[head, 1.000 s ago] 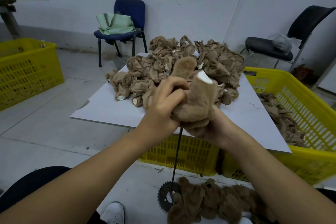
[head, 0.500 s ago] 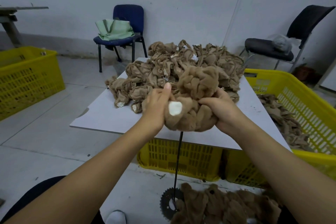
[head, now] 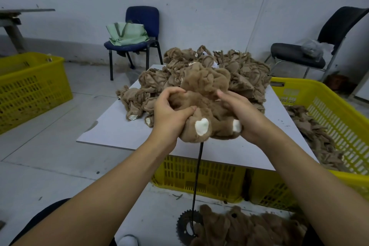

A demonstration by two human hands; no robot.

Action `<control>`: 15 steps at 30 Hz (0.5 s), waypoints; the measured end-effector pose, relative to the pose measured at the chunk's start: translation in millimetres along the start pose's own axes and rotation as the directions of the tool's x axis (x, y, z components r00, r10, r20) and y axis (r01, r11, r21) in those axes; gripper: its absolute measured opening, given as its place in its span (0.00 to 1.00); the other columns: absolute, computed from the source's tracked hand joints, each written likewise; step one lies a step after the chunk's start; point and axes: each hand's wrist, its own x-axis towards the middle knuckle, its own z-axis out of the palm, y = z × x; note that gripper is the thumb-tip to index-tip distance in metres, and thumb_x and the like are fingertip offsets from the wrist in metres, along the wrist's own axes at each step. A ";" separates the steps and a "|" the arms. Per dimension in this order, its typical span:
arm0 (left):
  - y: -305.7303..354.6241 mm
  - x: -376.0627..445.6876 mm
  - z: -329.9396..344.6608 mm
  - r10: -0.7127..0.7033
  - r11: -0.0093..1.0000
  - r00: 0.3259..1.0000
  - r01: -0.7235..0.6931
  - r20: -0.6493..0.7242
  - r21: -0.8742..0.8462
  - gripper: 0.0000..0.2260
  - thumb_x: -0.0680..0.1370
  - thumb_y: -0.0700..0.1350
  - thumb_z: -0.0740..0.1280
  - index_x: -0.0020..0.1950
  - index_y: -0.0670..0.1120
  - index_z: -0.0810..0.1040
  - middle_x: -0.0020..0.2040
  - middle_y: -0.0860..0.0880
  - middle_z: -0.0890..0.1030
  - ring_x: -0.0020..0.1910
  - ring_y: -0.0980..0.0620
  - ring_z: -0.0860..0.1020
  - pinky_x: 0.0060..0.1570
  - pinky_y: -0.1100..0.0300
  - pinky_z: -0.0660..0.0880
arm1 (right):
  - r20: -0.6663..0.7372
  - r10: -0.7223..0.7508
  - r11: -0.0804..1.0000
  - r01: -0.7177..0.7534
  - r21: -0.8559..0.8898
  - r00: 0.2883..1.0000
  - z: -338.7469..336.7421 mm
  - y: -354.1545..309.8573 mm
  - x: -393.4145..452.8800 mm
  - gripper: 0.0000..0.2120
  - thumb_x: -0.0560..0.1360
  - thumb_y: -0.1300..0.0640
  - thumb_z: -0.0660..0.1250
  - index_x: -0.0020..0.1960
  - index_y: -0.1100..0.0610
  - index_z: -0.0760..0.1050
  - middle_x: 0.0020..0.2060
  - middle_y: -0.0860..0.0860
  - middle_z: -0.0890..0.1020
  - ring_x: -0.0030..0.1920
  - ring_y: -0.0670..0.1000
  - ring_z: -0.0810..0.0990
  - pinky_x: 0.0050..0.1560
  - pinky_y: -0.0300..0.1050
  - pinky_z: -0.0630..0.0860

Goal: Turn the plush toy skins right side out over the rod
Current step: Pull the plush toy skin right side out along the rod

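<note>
Skin pile [head: 209, 70] crowds board's [head: 111, 132] far half; near-left corner bare; yellow crate [head: 327, 106] flanks right.

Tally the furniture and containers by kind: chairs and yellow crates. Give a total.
Chairs: 2, one blue, one black.
Yellow crates: 3, one at left, one under the board, one at right.
Total: 5.

Pale grey wall [head: 199, 6] at twelve o'clock, above a grey concrete floor [head: 50, 166]. A blue chair [head: 142, 26] carrying a green bag [head: 126, 34] stands at eleven o'clock; a black chair [head: 319, 50] stands at two.
</note>
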 end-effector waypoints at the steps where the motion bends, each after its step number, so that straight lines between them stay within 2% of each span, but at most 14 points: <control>1: 1.4 0.5 0.9 0.066 0.998 0.998 -0.066 -0.004 0.021 0.20 0.68 0.30 0.77 0.52 0.49 0.79 0.53 0.49 0.82 0.52 0.58 0.82 0.47 0.64 0.80 | 0.054 0.003 0.999 0.000 -0.053 0.999 -1.5 -0.6 -2.1 0.15 0.78 0.49 0.69 0.61 0.55 0.80 0.55 0.53 0.85 0.55 0.52 0.85 0.52 0.47 0.83; 3: 3.3 2.9 1.5 0.158 0.987 0.987 -0.158 -0.015 0.037 0.20 0.68 0.30 0.76 0.52 0.50 0.78 0.52 0.51 0.81 0.53 0.59 0.81 0.50 0.63 0.80 | 0.124 0.010 0.988 0.009 -0.151 0.992 -1.8 -0.1 -6.6 0.14 0.76 0.53 0.73 0.59 0.57 0.81 0.52 0.54 0.86 0.53 0.54 0.86 0.47 0.43 0.82; 5: 4.5 7.6 -1.0 0.214 0.975 0.976 -0.211 -0.030 0.073 0.21 0.68 0.30 0.76 0.51 0.52 0.77 0.53 0.51 0.80 0.54 0.57 0.80 0.53 0.61 0.79 | 0.119 -0.052 0.979 0.074 -0.188 0.992 0.1 1.6 -9.5 0.11 0.75 0.58 0.73 0.56 0.60 0.82 0.49 0.56 0.86 0.51 0.54 0.86 0.47 0.44 0.82; 8: 6.4 14.9 -5.9 0.292 0.938 0.956 -0.282 -0.019 0.201 0.21 0.68 0.32 0.78 0.49 0.53 0.75 0.55 0.48 0.78 0.55 0.57 0.78 0.54 0.64 0.77 | 0.008 -0.207 0.957 0.205 -0.207 0.978 5.4 1.9 -11.7 0.08 0.75 0.62 0.72 0.53 0.63 0.82 0.41 0.55 0.86 0.41 0.51 0.86 0.41 0.42 0.81; 11: 2.1 17.3 -6.2 0.367 0.867 0.930 -0.343 0.004 0.362 0.19 0.67 0.35 0.79 0.45 0.50 0.74 0.52 0.50 0.72 0.49 0.67 0.72 0.49 0.74 0.71 | -0.084 -0.296 0.943 0.277 -0.187 0.951 7.7 4.8 -12.2 0.04 0.76 0.64 0.71 0.49 0.64 0.82 0.33 0.52 0.83 0.28 0.44 0.78 0.29 0.36 0.73; 13: -1.3 17.3 -6.4 0.391 0.829 0.920 -0.362 0.022 0.427 0.17 0.67 0.33 0.79 0.45 0.43 0.73 0.51 0.50 0.68 0.46 0.68 0.69 0.48 0.76 0.69 | -0.150 -0.331 0.935 0.302 -0.187 0.932 5.7 5.5 -11.9 0.03 0.76 0.64 0.72 0.47 0.63 0.82 0.30 0.52 0.82 0.26 0.43 0.75 0.27 0.36 0.71; 15: -2.8 18.2 -7.1 0.426 0.788 0.903 -0.399 0.052 0.469 0.16 0.67 0.30 0.77 0.43 0.40 0.71 0.51 0.49 0.67 0.47 0.66 0.68 0.50 0.75 0.68 | -0.219 -0.318 0.946 0.296 -0.130 0.922 1.3 4.5 -11.3 0.05 0.76 0.62 0.72 0.49 0.63 0.83 0.31 0.53 0.83 0.27 0.45 0.75 0.28 0.36 0.72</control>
